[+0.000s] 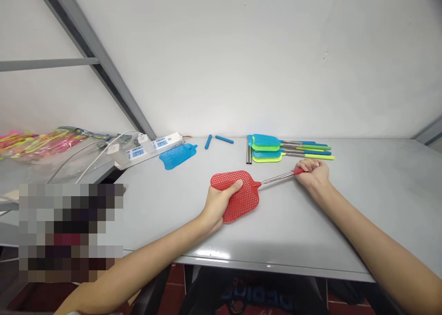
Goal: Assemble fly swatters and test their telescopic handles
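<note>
A red fly swatter [246, 200] with a perforated head and a thin metal rod is held between my two hands above the grey table. My left hand [217, 204] grips the head, its thumb lying across the mesh. Wrapped round the red handle at the rod's other end is my right hand [313, 172], whose fingers hide most of that handle. Behind, several assembled blue and green fly swatters [267, 142] lie stacked, handles pointing right. Two short metal tubes [248, 154] lie at the stack's left.
A loose blue swatter head [177, 157] lies beside a white power strip [148, 150] with plugs and cables. Two blue handle grips [224, 139] rest near the wall. At far left are bagged colourful items [44, 142]. The table's front edge [241, 263] runs close to me.
</note>
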The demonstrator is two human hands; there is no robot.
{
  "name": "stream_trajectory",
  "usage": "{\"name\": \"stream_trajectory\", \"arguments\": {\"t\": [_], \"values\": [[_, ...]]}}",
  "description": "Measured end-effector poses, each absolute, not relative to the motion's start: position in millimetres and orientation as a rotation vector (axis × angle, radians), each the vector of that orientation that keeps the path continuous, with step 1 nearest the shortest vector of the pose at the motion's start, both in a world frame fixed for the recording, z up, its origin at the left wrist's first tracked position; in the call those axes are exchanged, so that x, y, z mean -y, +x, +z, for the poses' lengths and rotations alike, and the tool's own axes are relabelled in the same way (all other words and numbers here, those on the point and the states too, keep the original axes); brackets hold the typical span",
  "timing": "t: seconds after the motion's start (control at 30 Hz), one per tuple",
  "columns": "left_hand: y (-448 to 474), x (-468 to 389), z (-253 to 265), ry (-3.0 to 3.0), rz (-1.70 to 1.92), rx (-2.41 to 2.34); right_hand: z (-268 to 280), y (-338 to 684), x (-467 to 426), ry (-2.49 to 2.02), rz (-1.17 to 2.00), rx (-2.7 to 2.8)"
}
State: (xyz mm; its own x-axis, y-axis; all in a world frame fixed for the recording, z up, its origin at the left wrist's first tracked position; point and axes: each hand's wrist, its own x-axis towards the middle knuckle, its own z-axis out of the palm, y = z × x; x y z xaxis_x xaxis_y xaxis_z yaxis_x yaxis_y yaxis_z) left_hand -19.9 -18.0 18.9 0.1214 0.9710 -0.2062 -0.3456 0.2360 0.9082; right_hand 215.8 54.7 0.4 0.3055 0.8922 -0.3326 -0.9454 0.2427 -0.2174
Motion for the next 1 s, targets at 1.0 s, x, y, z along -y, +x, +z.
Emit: {"name": "stream_trajectory", "arguments": {"t": [1.0], "values": [[-20, 15, 27, 0.761, 1.067, -1.034, 1, 200, -50, -0.406, 1.26, -0.13]]}}
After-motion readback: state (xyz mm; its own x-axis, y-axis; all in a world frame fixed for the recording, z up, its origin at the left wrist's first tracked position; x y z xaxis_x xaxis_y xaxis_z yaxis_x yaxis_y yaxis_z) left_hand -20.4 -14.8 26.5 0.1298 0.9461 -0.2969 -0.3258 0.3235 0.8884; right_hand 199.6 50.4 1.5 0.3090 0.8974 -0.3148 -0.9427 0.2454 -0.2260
